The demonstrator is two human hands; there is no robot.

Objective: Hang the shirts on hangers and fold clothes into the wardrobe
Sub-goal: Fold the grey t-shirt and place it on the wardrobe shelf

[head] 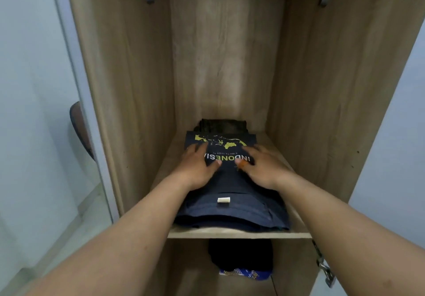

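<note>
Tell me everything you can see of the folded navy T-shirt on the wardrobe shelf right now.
The folded navy T-shirt is dark blue, soft knit by its look, with a yellow map print and "INDONESIA" in pale letters, upside down to the camera. A small white tag sits at its collar, near the front. It lies flat on top of other folded dark garments on the wooden shelf, reaching the front edge. The left hand and right hand press flat on it, palms down. A darker folded garment lies behind it.
</note>
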